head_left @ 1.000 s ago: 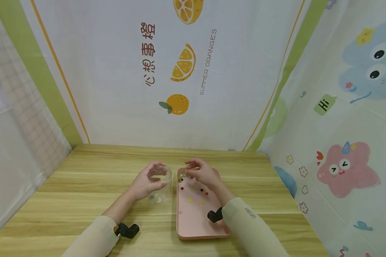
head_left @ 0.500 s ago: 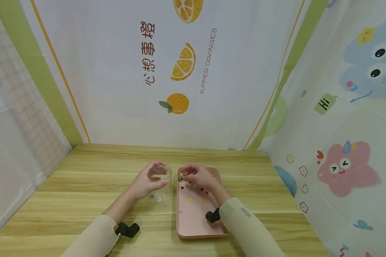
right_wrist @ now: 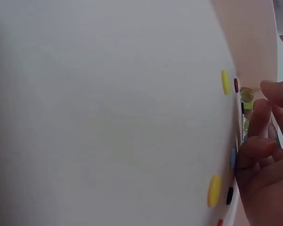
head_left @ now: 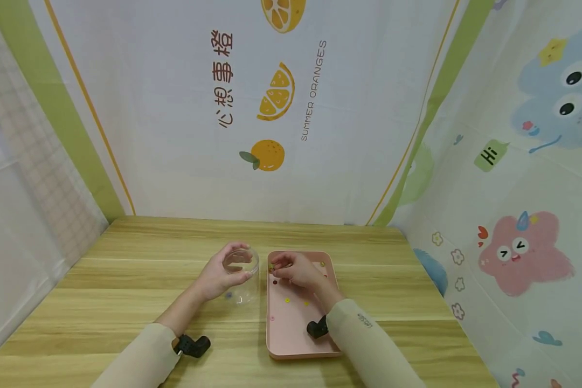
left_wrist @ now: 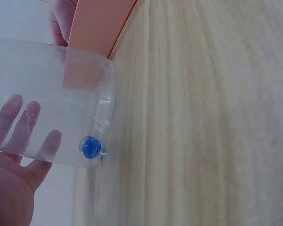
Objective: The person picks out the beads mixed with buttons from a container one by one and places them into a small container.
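Note:
My left hand [head_left: 218, 276] grips a clear plastic jar [head_left: 246, 291] by its upper part, thumb and fingers spread around its side. At the jar's bottom lies one blue marble [left_wrist: 90, 147]. My right hand [head_left: 299, 271] is low inside the pink tray [head_left: 305, 357], near its far left corner. Its fingers are loosely bent, with nothing visible between them. Right by the fingertips, along the tray wall, sit several glass marbles [right_wrist: 246, 95], partly hidden by the hand. Small yellow buttons [head_left: 288, 300] and a dark button [head_left: 275, 282] lie on the tray floor.
The tray stands just right of the jar on a wooden table [head_left: 174, 237]. A pink button [head_left: 272, 318] lies near the tray's left wall, and a yellowish marble [head_left: 323, 264] toward its far right. Printed cloth [head_left: 184, 178] hangs behind the table and at the sides.
My right hand has moved down and left into the tray, from above it to the marbles in the far left corner. The left hand and jar have stayed in place.

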Demonstrator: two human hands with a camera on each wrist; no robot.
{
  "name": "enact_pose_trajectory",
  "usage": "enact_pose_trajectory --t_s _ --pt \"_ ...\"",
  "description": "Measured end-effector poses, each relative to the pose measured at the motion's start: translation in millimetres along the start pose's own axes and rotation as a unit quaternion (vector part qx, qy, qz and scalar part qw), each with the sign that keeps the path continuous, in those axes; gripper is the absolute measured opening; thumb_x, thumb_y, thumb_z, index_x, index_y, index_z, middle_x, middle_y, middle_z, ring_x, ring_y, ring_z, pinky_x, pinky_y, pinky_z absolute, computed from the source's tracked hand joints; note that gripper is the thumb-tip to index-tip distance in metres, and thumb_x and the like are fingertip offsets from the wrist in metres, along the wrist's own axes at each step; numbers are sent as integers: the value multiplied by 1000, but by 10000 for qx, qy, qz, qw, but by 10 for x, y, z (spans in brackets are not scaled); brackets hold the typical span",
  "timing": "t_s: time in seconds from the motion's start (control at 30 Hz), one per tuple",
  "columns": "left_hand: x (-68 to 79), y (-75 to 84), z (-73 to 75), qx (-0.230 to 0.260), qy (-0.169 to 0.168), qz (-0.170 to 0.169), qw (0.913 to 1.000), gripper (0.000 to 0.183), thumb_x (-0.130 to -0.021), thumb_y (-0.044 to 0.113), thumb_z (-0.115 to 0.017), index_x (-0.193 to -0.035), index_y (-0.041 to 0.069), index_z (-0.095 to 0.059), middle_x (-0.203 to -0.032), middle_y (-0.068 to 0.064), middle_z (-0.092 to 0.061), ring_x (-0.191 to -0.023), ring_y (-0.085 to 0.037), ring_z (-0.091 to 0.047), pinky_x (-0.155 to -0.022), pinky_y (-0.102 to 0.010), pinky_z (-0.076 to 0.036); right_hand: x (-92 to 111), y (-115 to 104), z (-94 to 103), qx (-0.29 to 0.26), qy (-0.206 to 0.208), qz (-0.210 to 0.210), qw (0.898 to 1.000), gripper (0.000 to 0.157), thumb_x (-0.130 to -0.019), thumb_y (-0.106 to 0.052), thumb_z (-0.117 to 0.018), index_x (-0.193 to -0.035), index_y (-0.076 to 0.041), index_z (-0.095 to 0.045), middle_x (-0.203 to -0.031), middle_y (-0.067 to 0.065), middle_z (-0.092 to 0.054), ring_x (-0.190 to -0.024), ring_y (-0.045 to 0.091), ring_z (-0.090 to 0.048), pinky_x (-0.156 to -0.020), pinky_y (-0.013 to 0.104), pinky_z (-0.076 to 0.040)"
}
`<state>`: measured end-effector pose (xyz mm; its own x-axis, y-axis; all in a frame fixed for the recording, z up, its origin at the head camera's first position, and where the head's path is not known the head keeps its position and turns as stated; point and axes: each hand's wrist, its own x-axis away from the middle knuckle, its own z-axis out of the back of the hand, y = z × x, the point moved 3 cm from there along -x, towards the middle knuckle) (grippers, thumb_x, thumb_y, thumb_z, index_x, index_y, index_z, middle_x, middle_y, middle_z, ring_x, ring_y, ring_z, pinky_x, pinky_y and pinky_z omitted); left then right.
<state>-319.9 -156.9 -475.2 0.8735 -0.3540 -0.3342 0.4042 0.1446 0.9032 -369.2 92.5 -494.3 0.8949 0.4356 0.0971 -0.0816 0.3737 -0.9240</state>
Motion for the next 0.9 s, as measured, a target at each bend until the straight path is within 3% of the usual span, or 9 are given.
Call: enact_pose_trajectory --t_s 0.4,0.9 --pt "-11 -5 -8 -30 9 -27 10000 61 -96 9 -81 -149 2 -51 -141 -28 -66 -134 -52 -63 -110 -66 -54 -43 100 -40 -273 95 -36 9996 26 -97 -2 -78 -122 0 -74 -97 2 -72 -80 11 -66 -71 22 -53" --pt "6 26 -12 -78 3 27 10000 62 -96 10 -80 -150 2 -50 -141 -29 -65 -134 -51 -63 -110 -68 -54 -53 85 -59 -316 10 -80 9995 24 -95 2 -77 -119 2 -76 -97 4 -73 -81 11 -72 -75 21 -55"
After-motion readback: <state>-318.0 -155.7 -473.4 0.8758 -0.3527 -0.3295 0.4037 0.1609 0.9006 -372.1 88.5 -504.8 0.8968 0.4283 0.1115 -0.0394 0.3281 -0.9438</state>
